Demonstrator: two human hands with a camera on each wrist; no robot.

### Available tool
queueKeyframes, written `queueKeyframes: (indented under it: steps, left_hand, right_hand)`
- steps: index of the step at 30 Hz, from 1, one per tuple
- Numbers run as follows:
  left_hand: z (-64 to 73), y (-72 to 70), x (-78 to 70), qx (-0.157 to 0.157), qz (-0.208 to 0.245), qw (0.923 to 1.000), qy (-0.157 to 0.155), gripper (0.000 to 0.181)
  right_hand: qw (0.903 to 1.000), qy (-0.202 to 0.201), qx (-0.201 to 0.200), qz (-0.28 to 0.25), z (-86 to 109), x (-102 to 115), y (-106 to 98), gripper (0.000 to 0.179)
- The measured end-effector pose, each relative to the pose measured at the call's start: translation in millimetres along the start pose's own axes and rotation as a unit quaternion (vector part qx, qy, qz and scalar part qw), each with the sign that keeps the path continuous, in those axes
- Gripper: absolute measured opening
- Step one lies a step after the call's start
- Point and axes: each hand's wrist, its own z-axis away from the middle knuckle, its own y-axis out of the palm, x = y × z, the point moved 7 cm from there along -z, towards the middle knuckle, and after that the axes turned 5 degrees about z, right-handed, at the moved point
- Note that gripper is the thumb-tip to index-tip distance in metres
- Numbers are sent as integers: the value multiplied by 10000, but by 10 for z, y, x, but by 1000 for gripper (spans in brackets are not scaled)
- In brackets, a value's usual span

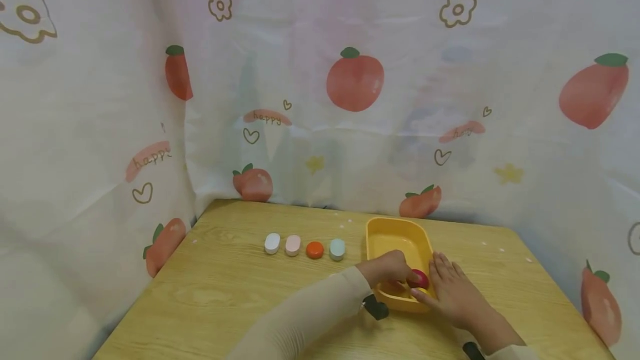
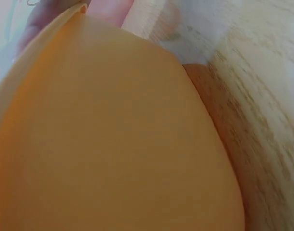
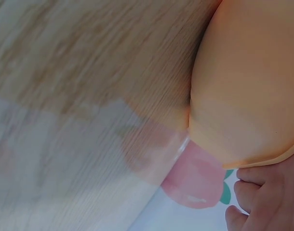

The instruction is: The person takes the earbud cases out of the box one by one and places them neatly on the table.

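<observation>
A yellow rectangular tub [image 1: 395,228] with rounded corners stands on the table. My left hand [image 1: 387,268] reaches over its near left side, fingers curled against a glossy dark red round piece [image 1: 419,279] inside. Part of that grip is hidden by the hand itself. Along the tub's right rim lies my right hand [image 1: 457,296], fingers straight and the thumb reaching over the edge. Beneath that thumb a bit of yellow piece [image 1: 421,294] shows. Both wrist views are mostly filled by the tub's outer wall [image 2: 127,120], with right-hand fingers [image 3: 253,192] at the rim in the right wrist view.
Left of the tub, a row holds a white oval piece [image 1: 272,243], a pale pink one [image 1: 293,245], an orange round one [image 1: 315,250] and a mint one [image 1: 337,249]. The wooden table [image 1: 210,282] ends at a fruit-patterned curtain [image 1: 300,71].
</observation>
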Motion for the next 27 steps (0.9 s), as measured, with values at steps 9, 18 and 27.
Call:
queueKeyframes:
  steps: [9, 18, 27]
  left_hand:
    - [27, 38, -22, 156, 213, 9995, -182, 24]
    - [-22, 67, -35, 127, 306, 9994, -64, 24]
    - [-176, 93, -32, -280, -300, 9991, 127, 40]
  right_hand:
    - [10000, 19, 50, -46, 19, 4, -16, 92]
    - [9999, 51, 35, -144, 27, -4, 10, 92]
    - [9999, 26, 1, -161, 10, -1, -3, 91]
